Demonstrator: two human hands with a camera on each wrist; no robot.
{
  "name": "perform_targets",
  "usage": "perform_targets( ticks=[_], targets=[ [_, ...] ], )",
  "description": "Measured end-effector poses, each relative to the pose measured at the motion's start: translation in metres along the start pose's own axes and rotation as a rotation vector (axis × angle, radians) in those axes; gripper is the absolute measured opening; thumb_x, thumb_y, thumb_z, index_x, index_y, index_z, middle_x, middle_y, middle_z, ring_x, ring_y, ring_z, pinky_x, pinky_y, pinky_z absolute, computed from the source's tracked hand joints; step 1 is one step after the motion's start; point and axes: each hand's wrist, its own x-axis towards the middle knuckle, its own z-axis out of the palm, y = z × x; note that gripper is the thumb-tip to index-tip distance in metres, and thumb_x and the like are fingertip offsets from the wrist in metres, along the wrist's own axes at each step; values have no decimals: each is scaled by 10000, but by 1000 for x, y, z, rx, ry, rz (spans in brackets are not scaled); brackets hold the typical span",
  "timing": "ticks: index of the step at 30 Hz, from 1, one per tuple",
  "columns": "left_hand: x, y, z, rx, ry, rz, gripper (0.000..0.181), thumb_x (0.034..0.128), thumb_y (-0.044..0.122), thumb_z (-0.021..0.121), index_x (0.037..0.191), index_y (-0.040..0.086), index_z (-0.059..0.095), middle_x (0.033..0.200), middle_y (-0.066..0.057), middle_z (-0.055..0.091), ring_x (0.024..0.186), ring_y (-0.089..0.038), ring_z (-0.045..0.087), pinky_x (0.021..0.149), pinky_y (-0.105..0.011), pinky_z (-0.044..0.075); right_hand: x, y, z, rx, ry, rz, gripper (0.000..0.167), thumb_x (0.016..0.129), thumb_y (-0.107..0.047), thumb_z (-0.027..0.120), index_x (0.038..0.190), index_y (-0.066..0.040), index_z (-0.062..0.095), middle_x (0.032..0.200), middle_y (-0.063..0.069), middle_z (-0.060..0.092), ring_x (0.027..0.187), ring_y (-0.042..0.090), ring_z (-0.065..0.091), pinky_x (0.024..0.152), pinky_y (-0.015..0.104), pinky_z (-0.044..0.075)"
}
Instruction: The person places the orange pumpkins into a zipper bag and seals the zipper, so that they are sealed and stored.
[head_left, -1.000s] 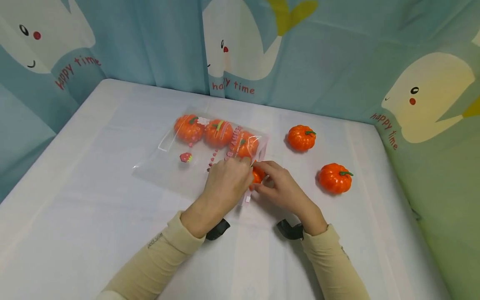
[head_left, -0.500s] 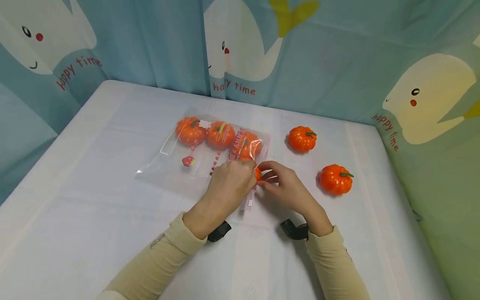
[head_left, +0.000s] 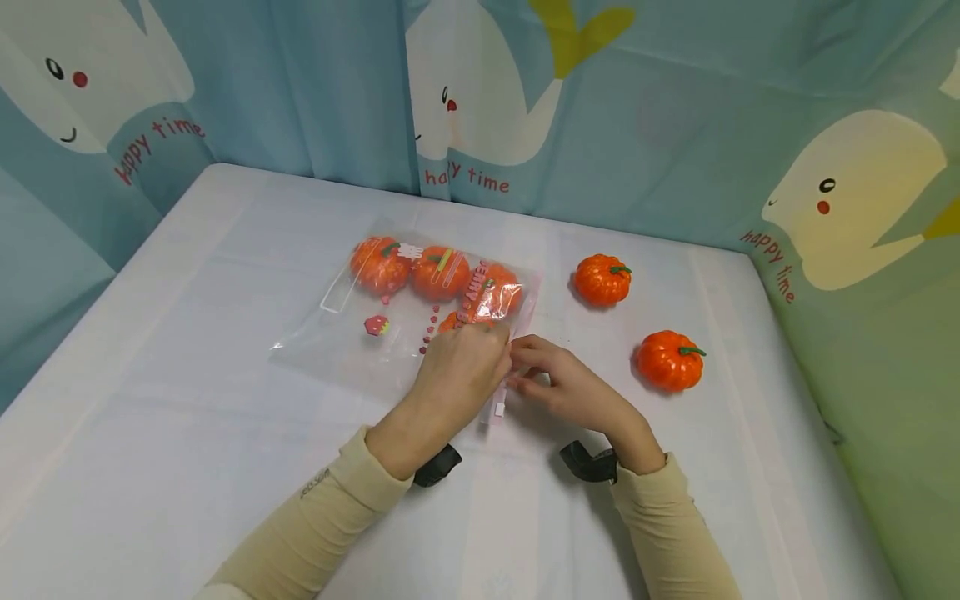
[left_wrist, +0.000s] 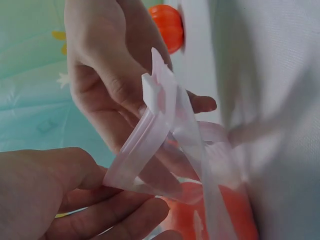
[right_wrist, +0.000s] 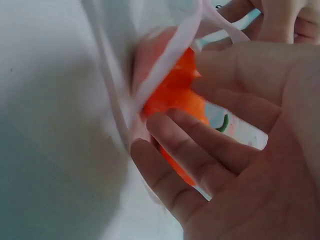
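A clear zip bag [head_left: 337, 354] with pink print lies on the table, its pink-edged mouth facing right. Several orange toy pumpkins [head_left: 381, 265] are inside. With thumb and fingers my left hand [head_left: 459, 371] pinches the rim of the mouth, lifting it apart in the left wrist view. My right hand [head_left: 570, 385] is at the mouth, fingers extended and slightly bent. In the right wrist view its fingertips [right_wrist: 160, 125] lie at the opening beside the nearest pumpkin [right_wrist: 175, 95], which sits within the rim; whether they touch it is unclear. A white slider [left_wrist: 150, 92] sits at one end of the zip.
Two more pumpkins stand on the white table [head_left: 187, 400] to the right: one toward the back [head_left: 602, 280], one [head_left: 669, 361] right of my right hand. A blue-green curtain [head_left: 660, 125] with whale prints hangs behind the table and along its right side.
The pumpkin between my hands has gone leftward, deeper into the bag, and now shows under the film beyond my left hand. My right hand has lowered slightly at the mouth; its fingers no longer hold the pumpkin.
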Motion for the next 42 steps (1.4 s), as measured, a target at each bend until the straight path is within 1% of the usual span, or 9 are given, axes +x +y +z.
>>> perform_targets(
  ticks=[6,11,15,18,23,27,30,34,42],
  targets=[
    [2,-2,1,-40,-20,-3,210,857,69,667,665,84,581,499,-12,511,450,-139,502,421,-268,334,-3,3,-2,-16,7,41,369,930,53,542,1272,-46,639,1307,90,623,1121,228,599,920,357,517],
    [2,-2,0,-80,-53,-28,207,873,81,664,678,78,594,522,-20,531,464,-141,511,428,-277,371,-3,6,-1,-3,-18,86,430,927,68,510,1346,-1,578,1373,142,600,1268,294,568,1042,451,471],
    [2,-3,0,-92,-62,-35,205,876,79,662,681,76,599,542,-26,555,470,-156,533,434,-294,399,-5,5,-7,-43,6,101,430,935,48,526,1357,-21,574,1364,126,604,1182,279,603,988,434,503],
    [2,-3,0,-94,-78,-37,209,878,75,662,678,75,602,553,-35,577,476,-171,548,436,-308,409,-12,3,-21,-81,76,149,408,946,19,556,1348,-41,584,1351,109,606,1054,242,628,890,407,533],
    [3,-3,0,-112,-107,-51,208,881,65,652,680,74,600,562,-34,584,484,-158,525,439,-316,410,-32,6,-49,-204,277,252,328,954,-31,592,1281,-31,621,1308,137,610,1085,313,605,883,494,520],
    [3,-3,0,-111,-112,-58,201,886,67,646,688,68,612,574,-45,605,488,-162,529,441,-332,428,-48,11,-67,-315,460,312,284,942,-22,582,1218,23,637,1274,226,595,1168,412,538,955,582,453],
    [4,-3,0,-109,-115,-59,206,887,64,641,682,67,617,572,-48,611,487,-159,523,439,-336,425,-59,14,-77,-354,517,395,294,938,-41,557,1206,56,628,1287,289,557,1222,469,487,1024,631,380],
    [4,-3,0,-117,-127,-68,214,888,59,634,675,72,610,563,-37,596,483,-151,494,435,-321,399,-70,19,-85,-370,480,519,353,945,-99,528,1249,69,591,1319,321,505,1242,496,443,1035,650,346],
    [4,-4,0,-112,-131,-70,225,893,60,624,669,73,603,547,-32,574,475,-148,466,418,-303,350,-80,28,-91,-340,291,732,561,946,-194,567,1403,96,421,1420,380,354,1273,518,356,1023,652,395]
  ],
)
